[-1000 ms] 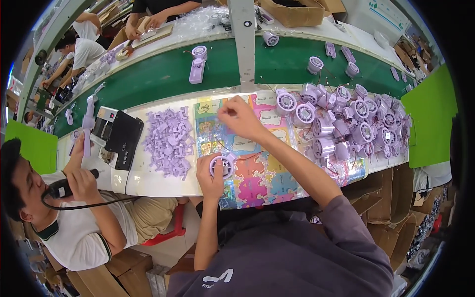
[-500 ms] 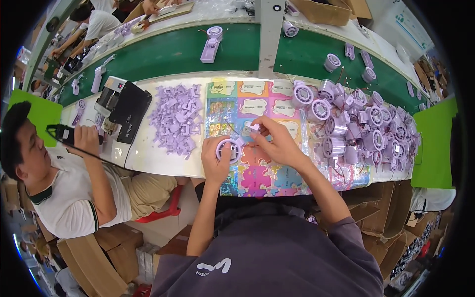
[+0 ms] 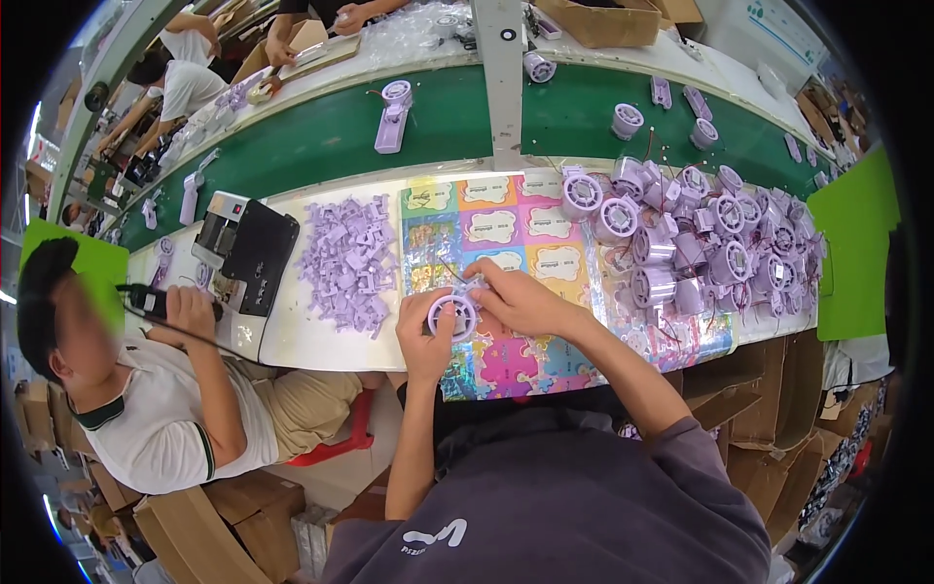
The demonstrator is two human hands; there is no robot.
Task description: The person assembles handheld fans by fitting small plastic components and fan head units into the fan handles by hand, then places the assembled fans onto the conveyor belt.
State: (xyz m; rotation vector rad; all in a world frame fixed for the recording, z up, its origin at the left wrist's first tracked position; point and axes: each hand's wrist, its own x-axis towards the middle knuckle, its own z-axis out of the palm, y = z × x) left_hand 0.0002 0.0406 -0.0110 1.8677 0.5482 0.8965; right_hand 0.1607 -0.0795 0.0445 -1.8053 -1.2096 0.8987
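Observation:
My left hand (image 3: 424,336) grips a lilac round fan housing (image 3: 468,321), its thumb lying across the ring-shaped front. At the upper right rim of the housing, my right hand (image 3: 506,297) pinches a small lilac plastic piece (image 3: 475,281), mostly covered by the fingers. A thin dark wire sticks out above the fingertips. Both hands are close together over a colourful printed sheet (image 3: 506,358) on the table. To their left lies a heap of small lilac plastic pieces (image 3: 348,258). A pile of lilac fan housings (image 3: 691,243) with red and dark wires lies to the right.
A black-and-silver bench machine (image 3: 255,255) stands left of the heap. Beside it sits a co-worker (image 3: 161,409) holding a black corded tool (image 3: 156,304). Beyond the table runs a green conveyor belt (image 3: 292,136) carrying lilac parts, with a metal post (image 3: 504,88) in front. Green panels flank the table.
My right hand has brought the small lilac piece down and left against the fan housing. The left hand still holds the housing. The whole view has shifted slightly.

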